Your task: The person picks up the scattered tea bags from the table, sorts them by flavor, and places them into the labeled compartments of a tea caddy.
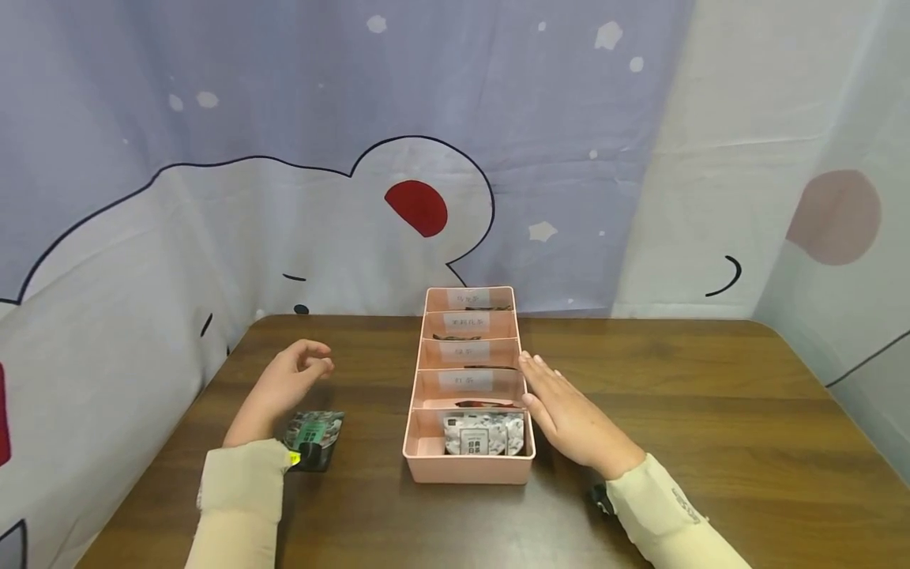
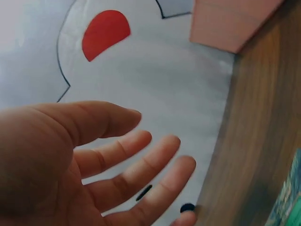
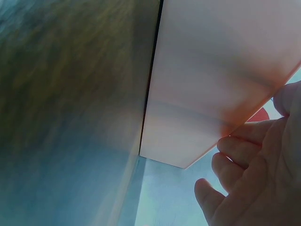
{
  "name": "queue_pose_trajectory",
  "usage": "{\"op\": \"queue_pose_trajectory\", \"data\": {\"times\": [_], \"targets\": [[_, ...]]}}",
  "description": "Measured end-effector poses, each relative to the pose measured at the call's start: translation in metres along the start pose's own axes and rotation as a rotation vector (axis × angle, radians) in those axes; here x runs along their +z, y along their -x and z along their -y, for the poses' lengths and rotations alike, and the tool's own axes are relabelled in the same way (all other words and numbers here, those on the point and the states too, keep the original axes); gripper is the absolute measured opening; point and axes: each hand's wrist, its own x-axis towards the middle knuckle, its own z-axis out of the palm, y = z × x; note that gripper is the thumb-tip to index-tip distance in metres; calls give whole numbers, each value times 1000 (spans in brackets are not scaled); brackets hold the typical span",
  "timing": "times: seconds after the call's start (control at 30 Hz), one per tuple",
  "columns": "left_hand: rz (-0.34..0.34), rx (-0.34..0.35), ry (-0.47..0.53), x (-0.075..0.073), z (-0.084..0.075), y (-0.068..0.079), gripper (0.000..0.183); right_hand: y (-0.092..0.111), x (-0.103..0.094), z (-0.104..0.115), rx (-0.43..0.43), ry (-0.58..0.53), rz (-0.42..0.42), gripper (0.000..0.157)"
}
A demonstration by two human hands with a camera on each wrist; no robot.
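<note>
A long pink divided box [image 1: 469, 470] stands on the table with a labelled strip in each of its several rear compartments. Grey-and-white pouches [image 1: 479, 436] with printed characters stand in the front compartment. Edges of other packets show low in the compartments behind. My right hand [image 1: 572, 415] lies along the box's right side, its fingers extended and the fingertips right at the rim. To the left, my left hand [image 1: 287, 383] hovers over the table with fingers loosely bent and nothing between them. Below it lies a dark pouch with a green label [image 1: 313, 431], partly covered by the wrist camera.
The brown wooden table [image 1: 675, 379] runs out to both sides of the box. Behind it hangs a printed curtain [image 1: 554, 158] that meets the table's back edge. Another curtain panel [image 1: 846, 316] closes off the right.
</note>
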Motion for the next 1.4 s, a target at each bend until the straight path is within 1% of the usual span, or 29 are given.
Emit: {"op": "queue_pose_trajectory", "data": {"times": [0.2, 0.4, 0.47, 0.63, 0.83, 0.87, 0.9, 0.97, 1.0, 1.1, 1.17, 1.27, 1.4], "targets": [[40, -78, -88, -3, 7, 2, 47, -1, -1, 1, 1, -5, 5, 57], [128, -151, -154, -12, 20, 4, 59, -1, -3, 1, -7, -7, 5, 57], [153, -188, -140, -15, 24, 4, 62, -1, -3, 1, -7, -7, 3, 57], [164, -283, -137, -17, 29, 3, 63, -1, -3, 1, -4, -6, 4, 57], [164, -350, -159, -15, 30, 5, 60, 0, -2, 1, -7, -2, -3, 57], [161, -358, -164, -14, 30, 5, 56, 0, -2, 1, -9, -3, -4, 57], [159, -363, -168, -13, 30, 6, 47, 0, -2, 1, -9, -3, -5, 57], [162, -355, -170, -9, 30, 7, 37, 0, -1, 1, -12, -3, -7, 57], [166, -352, -169, -8, 30, 8, 38, 0, -1, 1, -13, -3, -7, 57], [193, -316, -207, -4, 30, 9, 54, 0, 0, 0, -14, 0, -5, 57], [215, -300, -248, -3, 29, 10, 56, 0, 0, 0, -15, 1, -7, 57], [236, -313, -309, -1, 27, 9, 55, -1, 0, 0, -18, 0, -11, 57], [235, -353, -330, 0, 23, 8, 41, -1, 1, 0, -20, 2, -12, 57]]}}
